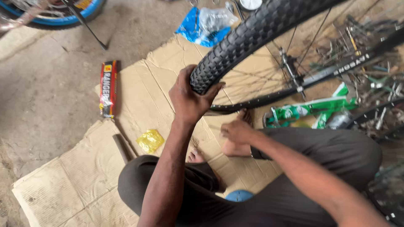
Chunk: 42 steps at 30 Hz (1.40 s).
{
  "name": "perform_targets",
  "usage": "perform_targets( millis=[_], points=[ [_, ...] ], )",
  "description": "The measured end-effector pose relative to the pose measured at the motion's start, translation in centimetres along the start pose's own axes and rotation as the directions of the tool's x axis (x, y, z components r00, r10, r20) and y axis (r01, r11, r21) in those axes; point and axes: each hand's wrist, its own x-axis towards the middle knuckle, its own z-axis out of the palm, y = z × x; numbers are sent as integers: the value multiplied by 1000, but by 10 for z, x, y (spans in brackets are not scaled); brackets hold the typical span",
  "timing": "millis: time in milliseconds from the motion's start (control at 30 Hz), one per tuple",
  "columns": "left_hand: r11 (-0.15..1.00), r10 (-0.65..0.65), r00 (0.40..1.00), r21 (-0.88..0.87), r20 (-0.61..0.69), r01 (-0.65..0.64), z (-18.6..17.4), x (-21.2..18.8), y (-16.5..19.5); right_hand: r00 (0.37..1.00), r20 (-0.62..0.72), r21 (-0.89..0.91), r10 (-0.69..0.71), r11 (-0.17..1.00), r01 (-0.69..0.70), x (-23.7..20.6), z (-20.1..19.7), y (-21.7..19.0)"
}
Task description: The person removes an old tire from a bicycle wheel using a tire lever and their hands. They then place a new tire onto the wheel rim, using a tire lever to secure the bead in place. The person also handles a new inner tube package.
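Cardboard floor (139, 101): left hand (189, 98) grips tyre (248, 35); right hand (236, 131), at five o'clock, fingers curled, contents unclear; tyre may slip.

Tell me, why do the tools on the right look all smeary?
In the head view, motion blur smears the tools at the right edge; the left hand gripping the black tyre stays fairly sharp; light is soft and even, with no glare.

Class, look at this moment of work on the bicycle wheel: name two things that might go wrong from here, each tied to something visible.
1. The left hand grips the knobby tyre where it is off the rim; fingers might get pinched between them.
2. The bare feet sit close under the wheel, beside scattered metal parts; a slip may hurt them.
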Motion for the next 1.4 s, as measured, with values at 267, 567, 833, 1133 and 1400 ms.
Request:
perform_targets(
  millis=[267,567,833,1133,1400],
  points=[
    [999,29,997,41,-70,-26,8,-5,14,975,-133,-77,179,979,-190,-15,-66,-24],
    [1000,7,998,-1,-69,-7,2,-12,8,993,-111,-343,40,936,-76,32,-45,-11],
    [992,-111,988,42,-107,116,11,0,22,876,-319,532,363,833,-151,70,62,-130],
    [995,-90,985,37,-150,97,8,-14,15,894,-193,399,404,865,-305,87,54,-109],
    [996,-3,989,-92,-145,-11,21,-8,5,916,-118,284,383,897,-338,28,94,-72]
  ],
)
